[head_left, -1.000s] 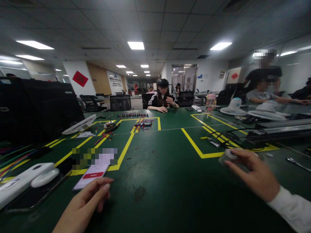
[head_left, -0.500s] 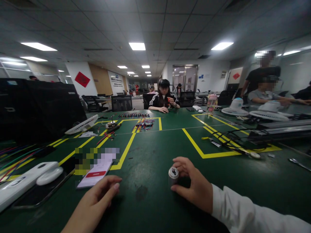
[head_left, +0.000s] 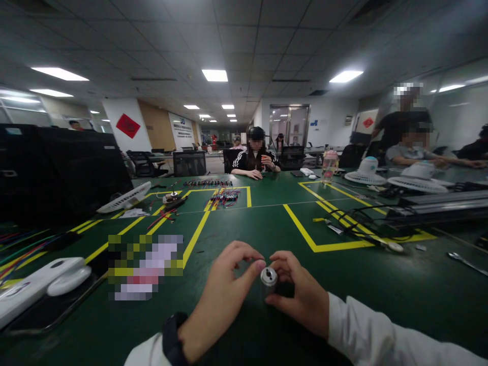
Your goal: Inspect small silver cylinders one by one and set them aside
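On the left, the phone [head_left: 148, 269] lies on the table [head_left: 373, 300], no longer with a hand just beside it. The left hand [head_left: 231, 284] has moved in from there to the metal cylinder [head_left: 269, 282], thumb and index finger curled close together by its top rim; whether they touch it, I cannot tell. The cylinder sits upright between the 2 hands. To its right, the right hand [head_left: 303, 290] keeps it gripped between thumb and fingers, nearly where it was 0.5 s ago. The handling now looks like 2-handed work.
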A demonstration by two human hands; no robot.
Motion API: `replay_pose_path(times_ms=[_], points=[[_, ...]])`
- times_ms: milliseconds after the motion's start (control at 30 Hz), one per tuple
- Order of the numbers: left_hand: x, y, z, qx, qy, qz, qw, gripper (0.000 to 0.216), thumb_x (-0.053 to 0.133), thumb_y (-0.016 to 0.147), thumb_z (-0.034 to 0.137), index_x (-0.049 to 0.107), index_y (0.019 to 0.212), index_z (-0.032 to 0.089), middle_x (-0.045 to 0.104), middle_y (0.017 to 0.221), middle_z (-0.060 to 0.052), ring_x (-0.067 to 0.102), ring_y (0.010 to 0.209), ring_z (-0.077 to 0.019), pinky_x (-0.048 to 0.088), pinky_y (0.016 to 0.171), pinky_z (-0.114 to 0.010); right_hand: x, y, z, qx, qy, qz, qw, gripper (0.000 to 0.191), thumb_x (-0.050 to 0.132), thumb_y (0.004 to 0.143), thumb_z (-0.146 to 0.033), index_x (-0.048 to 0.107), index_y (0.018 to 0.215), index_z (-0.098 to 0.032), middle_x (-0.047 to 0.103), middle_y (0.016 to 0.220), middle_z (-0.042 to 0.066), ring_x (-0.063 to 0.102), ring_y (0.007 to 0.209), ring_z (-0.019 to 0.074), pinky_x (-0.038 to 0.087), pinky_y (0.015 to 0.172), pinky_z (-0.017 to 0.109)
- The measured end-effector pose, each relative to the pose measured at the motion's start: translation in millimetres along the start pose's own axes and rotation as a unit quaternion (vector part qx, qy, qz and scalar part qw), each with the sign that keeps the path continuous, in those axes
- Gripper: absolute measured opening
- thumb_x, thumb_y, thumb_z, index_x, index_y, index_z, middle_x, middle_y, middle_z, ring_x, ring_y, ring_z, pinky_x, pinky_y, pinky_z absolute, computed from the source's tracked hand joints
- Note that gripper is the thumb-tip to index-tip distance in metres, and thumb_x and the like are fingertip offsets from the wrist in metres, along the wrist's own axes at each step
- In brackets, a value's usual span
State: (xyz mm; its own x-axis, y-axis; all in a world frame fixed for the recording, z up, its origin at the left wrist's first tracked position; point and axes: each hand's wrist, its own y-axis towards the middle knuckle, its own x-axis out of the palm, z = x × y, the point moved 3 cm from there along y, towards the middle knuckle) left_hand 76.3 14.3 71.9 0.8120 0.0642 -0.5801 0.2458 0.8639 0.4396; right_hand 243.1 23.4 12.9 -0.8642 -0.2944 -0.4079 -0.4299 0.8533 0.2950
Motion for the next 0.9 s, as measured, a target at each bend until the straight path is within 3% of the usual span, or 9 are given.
replay_pose_path(times_ms=[133, 367, 467, 567, 667, 800, 900], points=[[-10.2, -9.7, -20.8, -0.02, 0.036, -0.019, 0.999, 0.012, 0.063, 0.081, 0.026, 0.074, 0.086, 0.027, 0.062, 0.099, -0.004, 0.055, 0.098, -0.0254, 0.042, 0.087, -0.042, -3.6, -3.4, -2.3, 0.009, -0.006, -0.005, 1.0, 0.06, 0.065, 0.068, -0.012, 0.031, 0.117, -0.019, 0.055, 0.101, 0.003, 0.057, 0.091, 0.0134, 0.047, 0.083, 0.03], [15.0, -20.0, -42.3, -0.033, 0.081, -0.09, 0.992, 0.019, 0.074, 0.071, 0.028, 0.076, 0.083, 0.043, 0.062, 0.12, -0.002, 0.048, 0.11, -0.036, 0.035, 0.089, -0.058, -3.3, -4.1, -3.9, 0.002, -0.018, -0.008, 1.0, 0.057, 0.065, 0.067, -0.011, 0.035, 0.115, -0.019, 0.055, 0.102, 0.004, 0.056, 0.094, 0.0135, 0.047, 0.085, 0.03], [11.8, -20.2, -41.6, -0.032, 0.076, -0.098, 0.992, 0.032, 0.073, 0.073, 0.028, 0.071, 0.101, 0.043, 0.058, 0.127, -0.003, 0.046, 0.115, -0.0346, 0.034, 0.094, -0.057, -3.6, -4.7, -5.7, 0.0, -0.022, -0.003, 1.0, 0.057, 0.066, 0.068, -0.013, 0.037, 0.117, -0.019, 0.056, 0.102, 0.004, 0.057, 0.093, 0.014, 0.049, 0.085, 0.03], [-6.0, -25.2, -44.8, -0.055, 0.026, -0.078, 0.995, 0.042, 0.062, 0.082, 0.03, 0.056, 0.123, 0.039, 0.049, 0.137, -0.004, 0.043, 0.123, -0.0296, 0.036, 0.099, -0.05, -19.1, -7.7, -3.4, -0.008, -0.029, 0.045, 0.999, 0.055, 0.065, 0.073, -0.022, 0.037, 0.121, -0.02, 0.055, 0.108, 0.006, 0.057, 0.098, 0.0154, 0.05, 0.087, 0.032], [-34.9, -41.4, -58.5, -0.12, -0.043, -0.037, 0.991, 0.038, 0.051, 0.088, 0.037, 0.053, 0.126, 0.039, 0.049, 0.137, -0.003, 0.048, 0.12, -0.0273, 0.046, 0.091, -0.042, -60.4, -19.5, 8.8, -0.032, -0.134, 0.125, 0.983, 0.048, 0.061, 0.078, -0.032, 0.042, 0.12, -0.02, 0.053, 0.116, 0.009, 0.056, 0.104, 0.0182, 0.049, 0.092, 0.035], [-79.9, -78.2, -90.1, -0.221, -0.069, 0.035, 0.972, 0.034, 0.058, 0.081, 0.046, 0.063, 0.114, 0.037, 0.06, 0.128, 0.0, 0.055, 0.113, -0.0291, 0.05, 0.087, -0.037, -150.2, -62.8, 43.9, 0.006, -0.325, 0.235, 0.916, 0.052, 0.063, 0.073, -0.047, 0.047, 0.115, -0.02, 0.057, 0.11, 0.01, 0.06, 0.095, 0.0225, 0.053, 0.082, 0.037], [-107.4, -103.5, -113.8, -0.25, -0.134, 0.124, 0.951, 0.032, 0.062, 0.075, 0.05, 0.07, 0.102, 0.034, 0.074, 0.1, -0.001, 0.066, 0.083, -0.0273, 0.056, 0.065, -0.033, -222.8, -111.4, 76.5, 0.084, -0.41, 0.295, 0.859, 0.052, 0.065, 0.071, -0.05, 0.049, 0.111, -0.021, 0.059, 0.103, 0.013, 0.064, 0.084, 0.0239, 0.055, 0.068, 0.032]])
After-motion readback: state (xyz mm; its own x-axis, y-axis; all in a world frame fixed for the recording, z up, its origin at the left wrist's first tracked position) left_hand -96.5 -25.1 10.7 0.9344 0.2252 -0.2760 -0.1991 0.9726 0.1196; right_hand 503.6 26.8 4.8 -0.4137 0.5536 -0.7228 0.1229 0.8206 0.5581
